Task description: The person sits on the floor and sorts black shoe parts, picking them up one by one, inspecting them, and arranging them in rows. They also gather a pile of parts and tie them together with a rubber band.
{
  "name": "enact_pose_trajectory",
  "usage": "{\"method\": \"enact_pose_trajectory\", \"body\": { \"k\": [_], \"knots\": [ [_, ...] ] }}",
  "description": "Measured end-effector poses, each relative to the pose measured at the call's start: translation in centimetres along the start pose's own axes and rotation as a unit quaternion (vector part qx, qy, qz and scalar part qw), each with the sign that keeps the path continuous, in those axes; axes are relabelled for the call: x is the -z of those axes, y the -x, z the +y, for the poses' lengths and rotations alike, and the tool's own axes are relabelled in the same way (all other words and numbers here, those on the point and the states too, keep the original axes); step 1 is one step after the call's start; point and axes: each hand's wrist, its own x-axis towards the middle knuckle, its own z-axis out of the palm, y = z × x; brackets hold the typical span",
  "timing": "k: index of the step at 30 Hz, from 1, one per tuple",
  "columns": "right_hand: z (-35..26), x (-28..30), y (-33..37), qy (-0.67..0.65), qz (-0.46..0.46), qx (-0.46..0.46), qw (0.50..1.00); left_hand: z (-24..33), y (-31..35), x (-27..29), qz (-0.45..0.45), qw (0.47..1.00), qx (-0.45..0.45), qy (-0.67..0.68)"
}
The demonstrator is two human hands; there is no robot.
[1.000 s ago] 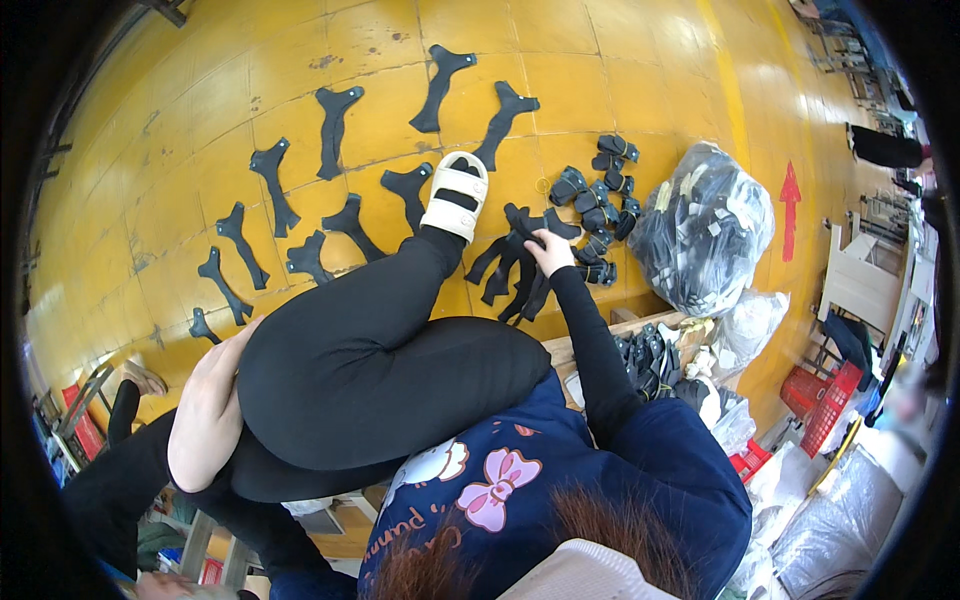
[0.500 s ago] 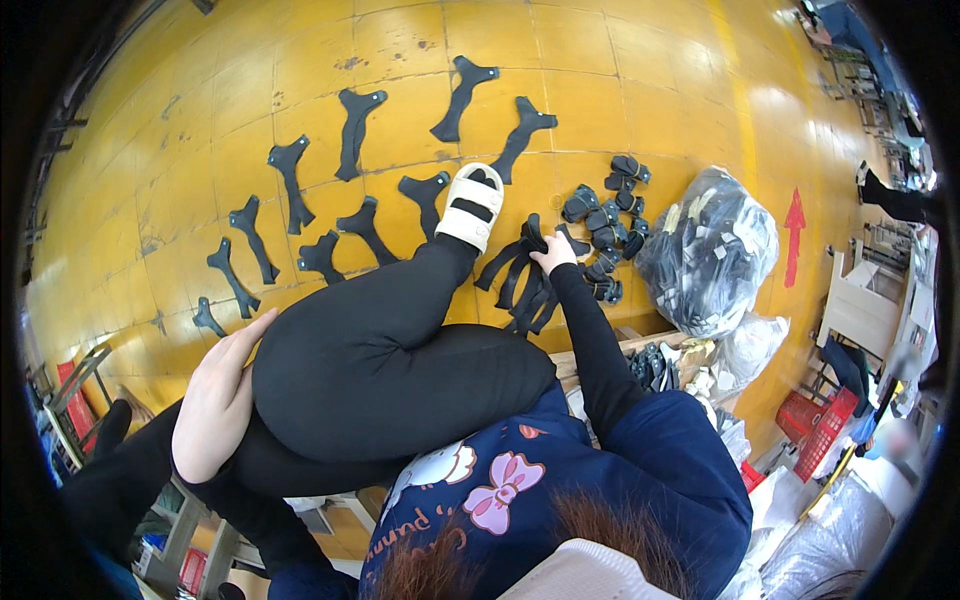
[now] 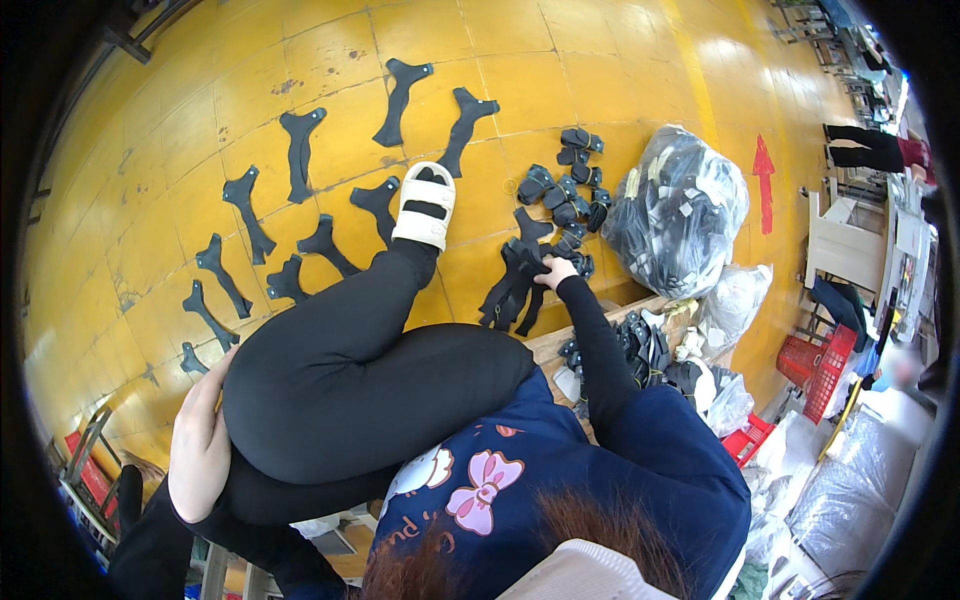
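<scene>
My right hand (image 3: 557,271) is closed on the end of a bunch of black Y-shaped fabric straps (image 3: 512,287), which hang or lie fanned out below and left of it; where they touch the floor I cannot tell. Just beyond the bunch is another strap with a forked end (image 3: 532,225). My left hand (image 3: 203,430) lies flat along the side of my bent leg (image 3: 300,400), fingers stretched out, holding nothing. Several more black straps (image 3: 300,150) are spread in rows on the floor past my sandal (image 3: 425,207).
Folded black bundles (image 3: 568,200) sit in a cluster right of the straps. Beside them stands a big clear plastic bag (image 3: 680,215) of dark pieces. More black pieces (image 3: 640,350) lie near my right elbow. Red baskets (image 3: 830,370) and worktables line the far right.
The view has swung right, so the floor items appear further left. My right hand, still gripping the strap bunch, has drawn slightly right and nearer. My left hand stays on my leg.
</scene>
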Motion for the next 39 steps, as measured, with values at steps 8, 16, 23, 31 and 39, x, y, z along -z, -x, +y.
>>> {"method": "enact_pose_trajectory", "body": {
  "k": [8,16,23,31,39],
  "knots": [
    [-2.0,-1.1,0.2,-0.057,0.318,-0.036,0.946,0.3,0.0,-0.1,0.011,1.0,0.013,0.012],
    [2.3,-0.3,-1.3,-0.081,0.1,-0.272,0.954,-0.5,-0.2,-0.5,0.013,0.999,0.009,0.037],
    [0.0,-2.9,0.1,-0.109,0.064,-0.242,0.962,0.6,0.3,-0.4,0.018,0.998,0.051,0.041],
    [-1.7,-3.3,-0.2,-0.117,0.126,-0.272,0.947,-0.2,0.4,-0.6,0.027,0.998,0.033,0.047],
    [-2.8,-2.3,0.5,-0.148,0.121,-0.283,0.94,0.2,0.6,-0.6,0.026,0.998,0.03,0.047]
  ]
}}
